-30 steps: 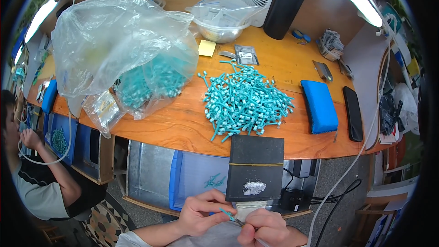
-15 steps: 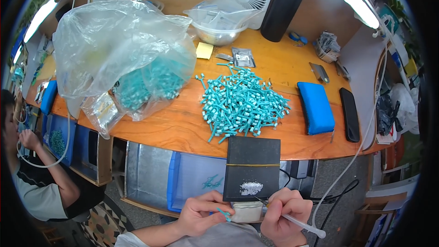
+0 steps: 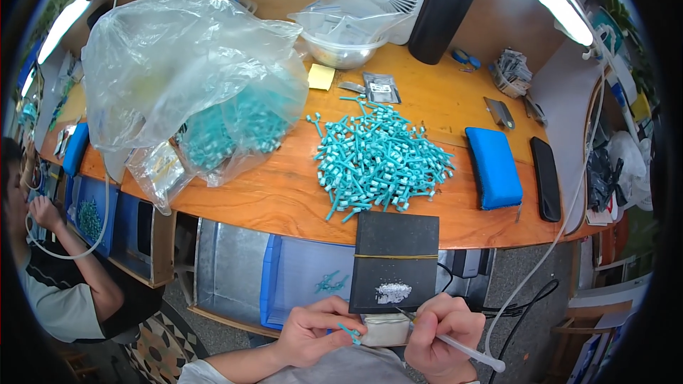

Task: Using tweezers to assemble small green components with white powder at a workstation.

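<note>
A small teal branched piece point(image 3: 351, 332) is pinched between the thumb and fingertips of my left hand point(image 3: 313, 334). My right hand point(image 3: 447, 334) is closed around a pen-like tool point(image 3: 462, 348) with a thin pointed tip and a white hose at its back end. That tip reaches the lower edge of a black board point(image 3: 396, 259), just below a small heap of tiny clear, glittering stones point(image 3: 393, 292). A yellowish band crosses the board. Beneath it a whitish block point(image 3: 385, 330) shows between my hands.
Teal pieces point(image 3: 380, 160) form a large pile on the wooden desk point(image 3: 284, 203); a clear bag point(image 3: 192, 78) holds more. A blue tray point(image 3: 295, 270) with several pieces lies in the open drawer. A blue pouch point(image 3: 492, 168) and black case point(image 3: 544, 179) lie right. Another person point(image 3: 64, 270) sits left.
The desk and its things sit a few pixels further right, as the view has shifted slightly. Both hands keep nearly the same pose and hold the same things.
</note>
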